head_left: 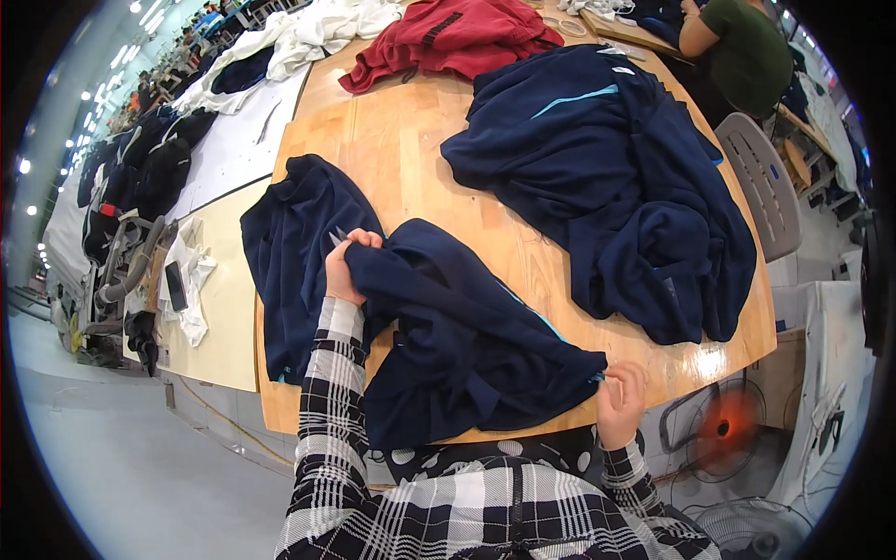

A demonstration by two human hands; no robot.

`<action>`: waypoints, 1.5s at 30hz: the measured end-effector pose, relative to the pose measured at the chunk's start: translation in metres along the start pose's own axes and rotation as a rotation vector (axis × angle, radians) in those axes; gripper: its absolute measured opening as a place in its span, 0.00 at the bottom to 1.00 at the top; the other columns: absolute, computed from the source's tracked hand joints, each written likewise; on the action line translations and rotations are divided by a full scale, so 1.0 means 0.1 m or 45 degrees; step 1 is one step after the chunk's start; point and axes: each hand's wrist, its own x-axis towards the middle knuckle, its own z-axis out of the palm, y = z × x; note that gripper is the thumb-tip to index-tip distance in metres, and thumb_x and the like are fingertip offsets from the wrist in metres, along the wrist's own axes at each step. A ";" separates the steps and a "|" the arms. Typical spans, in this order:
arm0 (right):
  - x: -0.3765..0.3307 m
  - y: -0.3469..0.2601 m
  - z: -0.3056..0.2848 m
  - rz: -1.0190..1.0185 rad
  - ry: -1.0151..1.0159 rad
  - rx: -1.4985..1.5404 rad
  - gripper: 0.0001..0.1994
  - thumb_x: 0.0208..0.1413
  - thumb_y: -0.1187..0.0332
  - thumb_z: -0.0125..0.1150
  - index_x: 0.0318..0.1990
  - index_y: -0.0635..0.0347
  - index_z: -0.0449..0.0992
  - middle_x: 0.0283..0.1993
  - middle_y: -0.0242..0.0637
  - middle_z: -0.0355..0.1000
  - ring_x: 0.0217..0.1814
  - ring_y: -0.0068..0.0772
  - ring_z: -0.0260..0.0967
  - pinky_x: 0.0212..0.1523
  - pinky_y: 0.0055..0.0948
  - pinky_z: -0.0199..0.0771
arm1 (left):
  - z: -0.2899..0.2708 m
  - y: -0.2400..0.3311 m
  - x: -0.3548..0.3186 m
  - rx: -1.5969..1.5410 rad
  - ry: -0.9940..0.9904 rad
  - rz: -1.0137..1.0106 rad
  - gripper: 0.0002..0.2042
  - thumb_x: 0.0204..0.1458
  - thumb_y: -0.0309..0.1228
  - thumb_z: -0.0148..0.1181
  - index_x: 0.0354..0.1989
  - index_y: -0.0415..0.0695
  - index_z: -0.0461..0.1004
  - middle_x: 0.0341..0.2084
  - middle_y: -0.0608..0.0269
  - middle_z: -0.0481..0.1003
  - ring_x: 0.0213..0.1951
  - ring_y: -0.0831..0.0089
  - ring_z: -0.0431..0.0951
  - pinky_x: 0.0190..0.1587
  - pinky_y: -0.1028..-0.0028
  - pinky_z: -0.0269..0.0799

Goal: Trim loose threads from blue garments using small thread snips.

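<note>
A navy garment [448, 327] with light-blue piping lies at the table's near edge, stretched between my hands. My left hand [347, 267] is closed on its upper left part. Pointed grey metal tips [338, 236], like those of thread snips, stick out by the left fingers; the rest of that tool is hidden. At the lower right corner, my right hand [621, 401] pinches the garment's edge, where a bit of light blue shows. Another navy piece [294, 243] lies to the left, partly behind my left hand and forearm.
A heap of navy garments [607, 177] covers the table's right side. Red cloth [448, 42] and white cloth [317, 37] lie at the far side. A phone [175, 286] rests on white fabric at left. Beyond the right edge are a chair [761, 182], a fan [723, 427] and another person [747, 56].
</note>
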 end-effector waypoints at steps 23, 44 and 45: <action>-0.06 -0.29 0.71 -0.687 -0.367 0.026 0.10 0.31 0.80 0.63 0.26 0.58 0.79 0.33 0.37 0.67 0.39 0.39 0.66 0.44 0.36 0.64 | -0.14 0.19 -1.46 1.096 0.213 -0.051 0.10 0.46 0.18 0.59 0.38 0.39 0.77 0.42 0.73 0.70 0.24 0.89 0.63 0.21 0.87 0.56; -0.24 -0.67 1.17 -0.850 -0.174 0.054 0.14 0.33 0.76 0.66 0.33 0.53 0.81 0.31 0.28 0.68 0.39 0.29 0.64 0.50 0.38 0.58 | 0.79 -0.71 -1.98 1.739 0.109 0.452 0.08 0.46 0.22 0.64 0.35 0.37 0.77 0.24 0.60 0.72 0.21 0.76 0.71 0.23 0.80 0.65; -0.24 -0.66 1.17 -0.848 -0.172 0.051 0.14 0.33 0.76 0.66 0.33 0.53 0.81 0.31 0.28 0.68 0.39 0.29 0.64 0.50 0.38 0.58 | 0.77 -0.75 -1.96 1.738 0.104 0.451 0.08 0.46 0.22 0.64 0.35 0.37 0.77 0.24 0.60 0.72 0.21 0.76 0.71 0.23 0.80 0.65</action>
